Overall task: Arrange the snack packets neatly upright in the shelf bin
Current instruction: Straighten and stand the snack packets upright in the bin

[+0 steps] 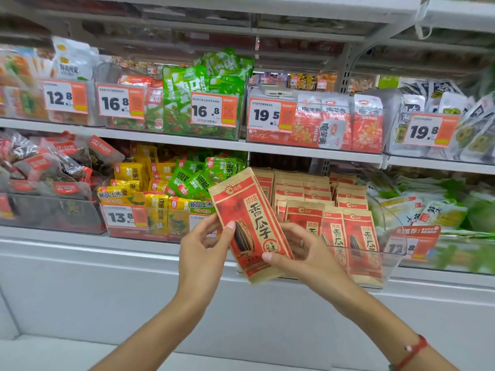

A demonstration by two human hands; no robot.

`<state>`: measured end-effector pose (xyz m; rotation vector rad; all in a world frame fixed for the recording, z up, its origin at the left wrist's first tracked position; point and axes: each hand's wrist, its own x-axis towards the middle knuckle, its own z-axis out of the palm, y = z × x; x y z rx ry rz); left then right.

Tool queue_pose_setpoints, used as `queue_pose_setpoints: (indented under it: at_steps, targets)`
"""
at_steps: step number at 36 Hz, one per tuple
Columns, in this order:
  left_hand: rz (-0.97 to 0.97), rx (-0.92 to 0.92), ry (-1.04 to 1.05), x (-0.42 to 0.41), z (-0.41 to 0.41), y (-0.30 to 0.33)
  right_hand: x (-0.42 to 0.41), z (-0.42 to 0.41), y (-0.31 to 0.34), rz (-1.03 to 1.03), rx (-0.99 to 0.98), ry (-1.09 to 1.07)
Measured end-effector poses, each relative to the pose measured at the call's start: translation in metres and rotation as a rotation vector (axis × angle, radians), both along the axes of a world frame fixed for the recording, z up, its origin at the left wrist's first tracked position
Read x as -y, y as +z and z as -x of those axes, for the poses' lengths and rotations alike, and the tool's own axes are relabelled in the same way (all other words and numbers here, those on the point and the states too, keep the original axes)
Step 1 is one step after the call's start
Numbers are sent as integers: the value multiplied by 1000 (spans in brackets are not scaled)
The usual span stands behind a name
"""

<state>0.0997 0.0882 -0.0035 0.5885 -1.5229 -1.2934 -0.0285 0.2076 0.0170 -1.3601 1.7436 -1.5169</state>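
At far left the dark packets (48,167) on the lower shelf (80,236) are blurred, their print unreadable, and the frame edge cuts them off. The yellow and green packets (171,183) beside them lie jumbled behind a 13.8 price tag (124,216). The left hand (203,245) reaches up from below, thumb on the front of a red packet (250,223), fingers curled behind it and mostly hidden. That packet is held tilted, top leaning left, in front of the clear bin (393,253), covering the bin's left end. The right hand (302,253) pinches the packet's lower right edge, thumb in front. Rows of matching packets (348,223) stand upright in the bin. A red bracelet (412,352) circles the right wrist. Far right, pale packets (428,210) smear into blur.
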Motion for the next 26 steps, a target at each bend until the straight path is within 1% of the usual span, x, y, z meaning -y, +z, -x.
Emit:
queue_pose_setpoints:
  at_steps: [3,5,9,11,15,18,22,24,26]
  targets:
    - [46,34,6,-6,1,5,0,-4,-1,51,-168,-87]
    - [30,56,-23,-12,2,11,0,-6,-3,70,-280,-149]
    - [15,109,-45,-21,4,20,-2,-10,-4,83,-434,-185]
    - [0,123,-48,-22,4,22,-4,-12,-5,66,-465,-173]
    - [-10,149,-81,-15,1,22,-7,-8,-4,18,-378,-76]
    - [9,207,-138,-9,-1,18,-10,-6,1,34,-185,-10]
    - [104,320,-283,-7,-2,10,-11,-7,6,84,-37,-35]
    - [99,319,-359,-10,-3,10,-10,-7,7,98,-3,-50]
    - [92,308,-391,-11,-2,10,-11,-8,8,93,28,-48]
